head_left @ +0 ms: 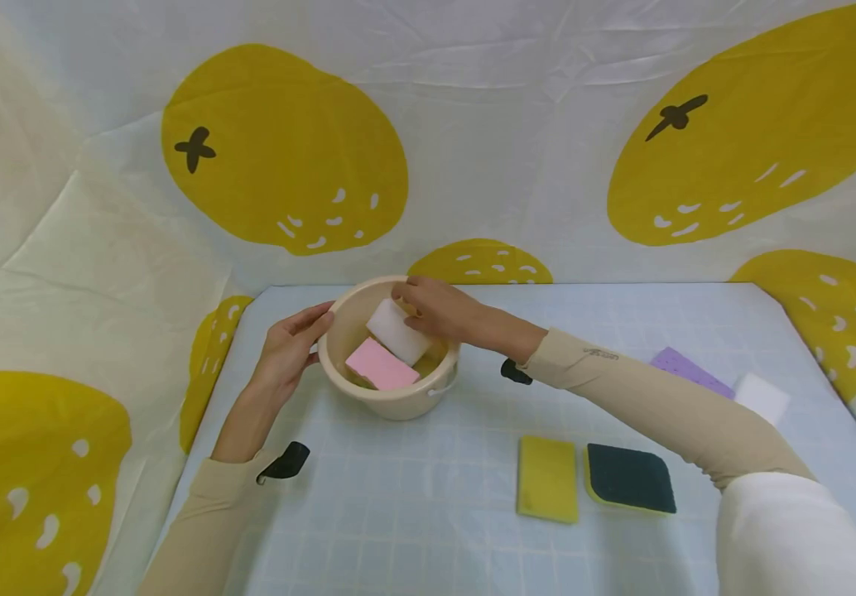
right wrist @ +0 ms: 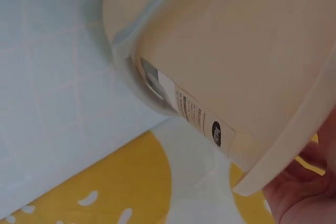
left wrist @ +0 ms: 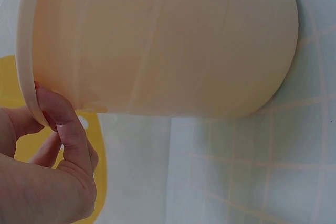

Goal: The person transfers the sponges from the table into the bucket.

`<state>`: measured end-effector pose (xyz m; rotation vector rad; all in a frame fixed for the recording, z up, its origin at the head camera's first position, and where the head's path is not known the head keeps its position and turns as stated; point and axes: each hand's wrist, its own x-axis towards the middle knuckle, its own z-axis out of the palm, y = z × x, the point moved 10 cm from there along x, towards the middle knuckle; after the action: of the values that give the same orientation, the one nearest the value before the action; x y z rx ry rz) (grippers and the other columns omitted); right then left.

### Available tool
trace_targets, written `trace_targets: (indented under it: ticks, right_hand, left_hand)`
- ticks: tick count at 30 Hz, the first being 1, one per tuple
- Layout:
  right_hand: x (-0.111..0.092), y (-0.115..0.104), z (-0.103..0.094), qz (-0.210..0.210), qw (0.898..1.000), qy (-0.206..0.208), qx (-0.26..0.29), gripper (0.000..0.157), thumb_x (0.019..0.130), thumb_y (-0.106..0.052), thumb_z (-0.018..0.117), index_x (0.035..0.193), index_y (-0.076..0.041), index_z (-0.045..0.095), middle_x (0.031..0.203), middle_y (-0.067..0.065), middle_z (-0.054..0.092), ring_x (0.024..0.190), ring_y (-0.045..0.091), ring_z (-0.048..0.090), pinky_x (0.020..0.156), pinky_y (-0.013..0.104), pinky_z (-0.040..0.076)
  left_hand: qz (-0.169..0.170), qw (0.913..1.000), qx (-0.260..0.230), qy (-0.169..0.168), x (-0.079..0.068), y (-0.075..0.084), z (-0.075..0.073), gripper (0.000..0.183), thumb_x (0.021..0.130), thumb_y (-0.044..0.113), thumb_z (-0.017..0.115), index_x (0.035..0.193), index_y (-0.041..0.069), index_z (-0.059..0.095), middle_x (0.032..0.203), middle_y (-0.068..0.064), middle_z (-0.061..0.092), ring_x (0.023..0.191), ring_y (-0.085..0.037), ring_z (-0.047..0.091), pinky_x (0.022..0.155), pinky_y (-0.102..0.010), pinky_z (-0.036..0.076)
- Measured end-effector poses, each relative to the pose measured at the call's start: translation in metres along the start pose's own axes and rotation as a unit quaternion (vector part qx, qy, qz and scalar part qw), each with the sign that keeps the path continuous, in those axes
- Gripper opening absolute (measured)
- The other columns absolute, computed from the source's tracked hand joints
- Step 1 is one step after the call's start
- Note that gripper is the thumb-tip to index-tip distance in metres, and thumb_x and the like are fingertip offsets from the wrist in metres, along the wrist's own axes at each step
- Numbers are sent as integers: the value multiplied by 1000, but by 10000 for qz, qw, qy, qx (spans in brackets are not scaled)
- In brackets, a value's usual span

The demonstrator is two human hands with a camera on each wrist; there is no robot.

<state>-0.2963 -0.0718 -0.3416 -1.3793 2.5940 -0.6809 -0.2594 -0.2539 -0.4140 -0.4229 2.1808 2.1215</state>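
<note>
A cream bucket (head_left: 406,406) stands at the back of the table. My left hand (head_left: 290,343) pinches its left rim, thumb on one side and fingers under the lip in the left wrist view. Inside lie a pink sponge (head_left: 382,365) and a white sponge (head_left: 396,331), the white one leaning up behind the pink. My right hand (head_left: 443,308) reaches over the far right rim, fingers bent, thumb overlapping the white sponge's upper edge. Whether it grips that sponge I cannot tell. In the right wrist view this hand (right wrist: 310,192) is partly hidden behind the rim.
To the right on the table lie a yellow sponge (head_left: 547,480) and a dark green scouring sponge (head_left: 629,478). Farther right, a purple sponge (head_left: 689,372) and another white sponge (head_left: 763,399) lie partly behind the right sleeve. A lemon-print cloth (head_left: 502,165) stands behind the table.
</note>
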Motion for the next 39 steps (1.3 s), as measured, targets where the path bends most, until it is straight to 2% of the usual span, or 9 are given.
trace_targets:
  ticks: [9, 22, 26, 32, 39]
  right_hand:
    - [-9, 2, -12, -184, 9992, 330, 113, 27, 89, -8, 64, 114, 3, 61, 106, 14, 64, 94, 23, 59, 82, 30, 50]
    - [-44, 8, -37, -21, 9924, 608, 1070, 27, 87, -6, 67, 111, 5, 61, 106, 15, 63, 92, 23, 58, 78, 35, 53]
    - [-53, 11, -42, -72, 9919, 692, 1064, 25, 87, -9, 68, 109, 3, 61, 103, 13, 63, 91, 21, 58, 79, 36, 53]
    - [-69, 16, -44, -108, 9925, 738, 970, 25, 88, -14, 69, 108, -1, 62, 103, 9, 63, 93, 23, 59, 78, 32, 52]
    - [-86, 21, -43, -56, 9905, 691, 1187, 26, 86, -14, 70, 109, -3, 62, 105, 7, 63, 94, 22, 60, 83, 39, 52]
  left_hand:
    - [8, 10000, 11, -24, -1, -2, -1, 48, 88, 33, 67, 131, 13, 57, 125, -4, 57, 102, -12, 57, 70, -22, 54]
    - [12, 10000, 94, -22, 0, -1, -1, 49, 88, 34, 67, 132, 13, 57, 127, -5, 56, 104, -13, 57, 72, -22, 54]
    - [48, 10000, 24, -49, -1, 1, 0, 49, 88, 33, 67, 132, 12, 57, 125, -4, 57, 101, -12, 58, 71, -22, 54]
    - [4, 10000, -15, -53, -1, 0, 0, 49, 88, 32, 67, 132, 12, 57, 125, -4, 57, 101, -11, 59, 70, -22, 54]
    - [-14, 10000, -72, -49, -1, 0, 0, 48, 88, 32, 67, 132, 12, 57, 125, -4, 57, 100, -11, 59, 70, -21, 54]
